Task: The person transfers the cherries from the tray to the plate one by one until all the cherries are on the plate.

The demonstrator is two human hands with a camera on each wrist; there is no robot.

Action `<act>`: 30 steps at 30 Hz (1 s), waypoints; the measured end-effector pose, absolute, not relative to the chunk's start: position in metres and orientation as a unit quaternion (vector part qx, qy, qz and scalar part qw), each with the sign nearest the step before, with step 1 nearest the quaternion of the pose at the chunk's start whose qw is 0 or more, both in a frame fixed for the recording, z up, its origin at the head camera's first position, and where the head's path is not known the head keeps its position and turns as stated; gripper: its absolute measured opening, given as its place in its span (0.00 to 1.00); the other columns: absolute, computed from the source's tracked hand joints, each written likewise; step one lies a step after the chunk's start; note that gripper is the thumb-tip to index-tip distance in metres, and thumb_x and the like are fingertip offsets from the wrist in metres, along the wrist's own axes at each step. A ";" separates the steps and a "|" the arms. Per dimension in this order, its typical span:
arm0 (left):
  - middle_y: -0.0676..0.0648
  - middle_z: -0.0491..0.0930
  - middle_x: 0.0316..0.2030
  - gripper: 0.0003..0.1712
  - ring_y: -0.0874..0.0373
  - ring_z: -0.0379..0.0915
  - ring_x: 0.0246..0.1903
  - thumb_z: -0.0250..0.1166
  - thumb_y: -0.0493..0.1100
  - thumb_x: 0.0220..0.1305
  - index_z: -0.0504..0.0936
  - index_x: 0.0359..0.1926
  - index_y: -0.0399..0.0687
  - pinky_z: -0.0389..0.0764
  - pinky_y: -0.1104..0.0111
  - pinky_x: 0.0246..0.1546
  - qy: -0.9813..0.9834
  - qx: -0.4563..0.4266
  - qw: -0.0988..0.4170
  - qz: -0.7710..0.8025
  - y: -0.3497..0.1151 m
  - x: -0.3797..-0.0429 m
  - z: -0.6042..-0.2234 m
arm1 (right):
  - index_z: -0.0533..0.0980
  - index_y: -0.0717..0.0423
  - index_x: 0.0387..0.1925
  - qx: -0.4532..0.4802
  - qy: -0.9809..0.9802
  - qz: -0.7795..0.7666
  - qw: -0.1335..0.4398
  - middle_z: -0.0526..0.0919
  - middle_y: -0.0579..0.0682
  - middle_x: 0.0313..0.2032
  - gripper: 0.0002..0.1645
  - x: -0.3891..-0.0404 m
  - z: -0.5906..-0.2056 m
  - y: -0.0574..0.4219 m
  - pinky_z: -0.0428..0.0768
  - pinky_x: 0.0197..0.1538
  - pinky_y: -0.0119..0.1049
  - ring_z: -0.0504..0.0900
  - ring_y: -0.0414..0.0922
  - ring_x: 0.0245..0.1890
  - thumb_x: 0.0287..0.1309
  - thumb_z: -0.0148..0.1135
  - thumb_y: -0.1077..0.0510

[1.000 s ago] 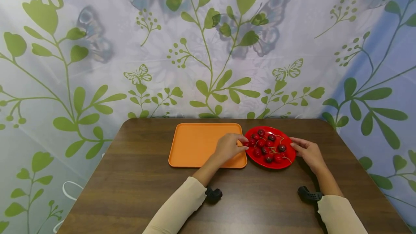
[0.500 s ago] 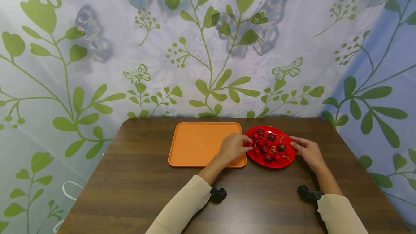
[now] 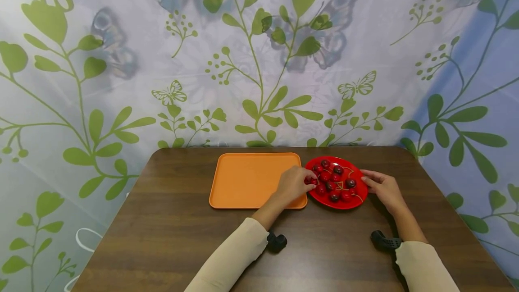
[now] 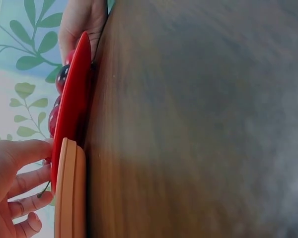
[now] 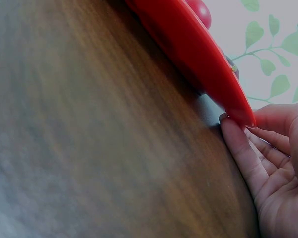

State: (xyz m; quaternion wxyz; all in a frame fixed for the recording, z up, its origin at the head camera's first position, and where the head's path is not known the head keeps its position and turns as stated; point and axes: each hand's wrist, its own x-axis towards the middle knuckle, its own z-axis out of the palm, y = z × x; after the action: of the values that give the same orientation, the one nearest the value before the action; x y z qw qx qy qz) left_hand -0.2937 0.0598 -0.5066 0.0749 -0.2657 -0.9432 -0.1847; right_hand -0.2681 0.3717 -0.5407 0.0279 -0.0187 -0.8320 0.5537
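Reaching across the near right corner of the orange tray [image 3: 247,179], the left hand [image 3: 293,184] has its fingertips at the left edge of the red plate [image 3: 357,202], where they meet a cherry [image 3: 313,180] lying near that rim. The fingers are curled in toward the thumb; from the head view they seem to pinch the cherry or its stem, though the fruit is too small there to be sure. In the left wrist view the fingers [image 4: 25,181] bend toward the plate's rim and a thin stem shows just beneath them.

The right hand [image 3: 383,188] rests on the desk [image 3: 162,229] at the plate's right edge. Its fingers are nearly straight and relaxed, and the right wrist view shows a fingertip [image 5: 227,124] touching the underside of the plate's rim; the hand grips nothing.

The plate sits toward the far side of the desk, right of centre, just beside the tray, with its left edge appearing to overlap the tray's right edge. More cherries [image 3: 337,179], dark and bright red with thin stems, lie scattered across the plate. Behind the desk hangs a pale curtain [image 3: 121,57] printed with green leaves and butterflies.
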 end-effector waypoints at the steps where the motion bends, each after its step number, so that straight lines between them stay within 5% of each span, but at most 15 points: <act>1: 0.64 0.83 0.33 0.11 0.67 0.72 0.34 0.76 0.54 0.59 0.90 0.44 0.67 0.69 0.77 0.26 -0.944 -0.265 0.074 -0.184 0.060 -0.294 -0.506 | 0.71 0.68 0.67 -0.019 -0.832 0.554 0.027 0.85 0.40 0.45 0.32 -0.268 -0.541 0.372 0.84 0.39 0.28 0.82 0.27 0.37 0.73 0.60 0.50; 6: 0.65 0.85 0.37 0.11 0.66 0.74 0.37 0.76 0.54 0.59 0.90 0.45 0.66 0.71 0.76 0.28 -0.945 -0.264 0.072 -0.182 0.063 -0.294 -0.506 | 0.71 0.67 0.67 -0.027 -0.839 0.542 0.026 0.85 0.53 0.51 0.31 -0.269 -0.541 0.372 0.84 0.39 0.28 0.81 0.26 0.37 0.73 0.59 0.51; 12: 0.65 0.85 0.37 0.12 0.66 0.74 0.37 0.75 0.55 0.60 0.90 0.45 0.65 0.71 0.76 0.28 -0.945 -0.260 0.071 -0.184 0.059 -0.292 -0.506 | 0.72 0.65 0.68 -0.024 -0.842 0.539 0.026 0.85 0.51 0.52 0.32 -0.271 -0.546 0.371 0.84 0.40 0.28 0.81 0.27 0.38 0.72 0.60 0.48; 23: 0.58 0.87 0.41 0.11 0.65 0.77 0.37 0.69 0.55 0.67 0.90 0.46 0.62 0.71 0.77 0.22 -0.934 -0.263 0.091 -0.225 0.049 -0.293 -0.491 | 0.71 0.67 0.67 -0.018 -0.834 0.550 0.028 0.83 0.32 0.44 0.32 -0.272 -0.542 0.372 0.84 0.39 0.28 0.81 0.26 0.37 0.72 0.60 0.49; 30: 0.57 0.87 0.41 0.13 0.64 0.80 0.37 0.67 0.57 0.68 0.90 0.47 0.61 0.69 0.78 0.17 -0.931 -0.255 0.111 -0.235 0.033 -0.296 -0.474 | 0.71 0.69 0.67 -0.011 -0.831 0.556 0.021 0.82 0.32 0.45 0.33 -0.271 -0.539 0.376 0.84 0.39 0.29 0.82 0.27 0.38 0.73 0.60 0.49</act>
State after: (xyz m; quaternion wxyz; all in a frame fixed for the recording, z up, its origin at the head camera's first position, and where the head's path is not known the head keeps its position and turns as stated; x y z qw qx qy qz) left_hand -0.2959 0.0333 -0.4735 0.1115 -0.2551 -0.9312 -0.2351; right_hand -0.2706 0.3762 -0.5389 0.0212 -0.0106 -0.8308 0.5560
